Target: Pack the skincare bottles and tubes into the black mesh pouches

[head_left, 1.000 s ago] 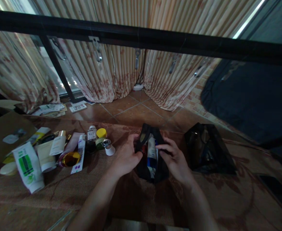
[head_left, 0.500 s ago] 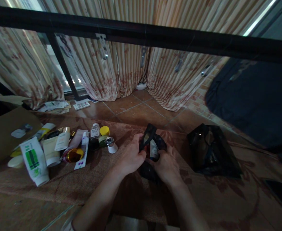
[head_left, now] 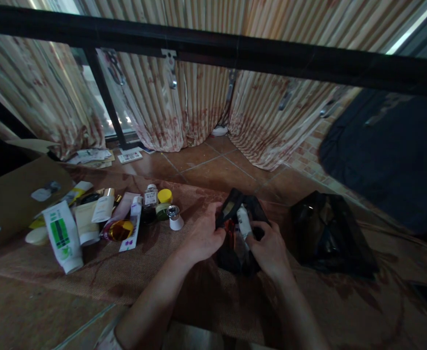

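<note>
Black and soft-sided, a small bag (head_left: 228, 262) sits open between a person's left hand (head_left: 206, 234) and right hand (head_left: 271, 245), on a brown patterned cloth (head_left: 126, 277). The left hand is closed on the near-left edge of its mouth, thumb against the rim. The right hand is half curled at the opposite edge, its thumb beside a white tube (head_left: 244, 219) that stands inside; whether it grips the tube or only the rim, I cannot tell. Something orange-red (head_left: 229, 233) shows inside too, close to the left hand. Just left of that hand are a white piece with a silver top (head_left: 176, 221) and a yellow-lidded jar (head_left: 165, 196); farther left lie an amber object (head_left: 121, 229) and a white-and-green tube (head_left: 61, 238). Right of the right hand, apart from it, rests a glossy black bag (head_left: 339, 238). Beyond both hands hang striped curtains (head_left: 202, 107).
</note>
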Motion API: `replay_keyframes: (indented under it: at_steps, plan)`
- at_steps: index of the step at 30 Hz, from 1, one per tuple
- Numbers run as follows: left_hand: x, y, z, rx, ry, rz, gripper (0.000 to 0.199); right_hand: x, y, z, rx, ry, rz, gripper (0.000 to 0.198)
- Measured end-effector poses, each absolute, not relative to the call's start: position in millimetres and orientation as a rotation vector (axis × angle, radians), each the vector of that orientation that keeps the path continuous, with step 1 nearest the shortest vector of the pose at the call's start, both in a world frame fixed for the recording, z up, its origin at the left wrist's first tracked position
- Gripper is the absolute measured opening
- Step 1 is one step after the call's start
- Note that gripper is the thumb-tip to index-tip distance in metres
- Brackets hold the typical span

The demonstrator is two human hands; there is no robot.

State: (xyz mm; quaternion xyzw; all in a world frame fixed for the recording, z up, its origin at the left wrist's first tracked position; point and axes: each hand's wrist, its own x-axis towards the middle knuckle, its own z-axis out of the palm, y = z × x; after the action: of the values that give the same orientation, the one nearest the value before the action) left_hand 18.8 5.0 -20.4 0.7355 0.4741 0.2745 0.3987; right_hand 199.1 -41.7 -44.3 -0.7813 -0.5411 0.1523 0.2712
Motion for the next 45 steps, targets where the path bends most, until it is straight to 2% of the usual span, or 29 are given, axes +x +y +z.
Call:
replay_keyframes:
  at_steps: [23, 45]
  plan:
    - [15, 14, -24, 1.836, 1.207, 0.685, 0.063, 195, -39, -42, -2.059, -1.350, 0.471, 0.028]
    - [11, 18, -30, 1.871, 1.207, 0.695, 0.059, 195, -37, -40, -2.006, -1.310, 0.564, 0.032]
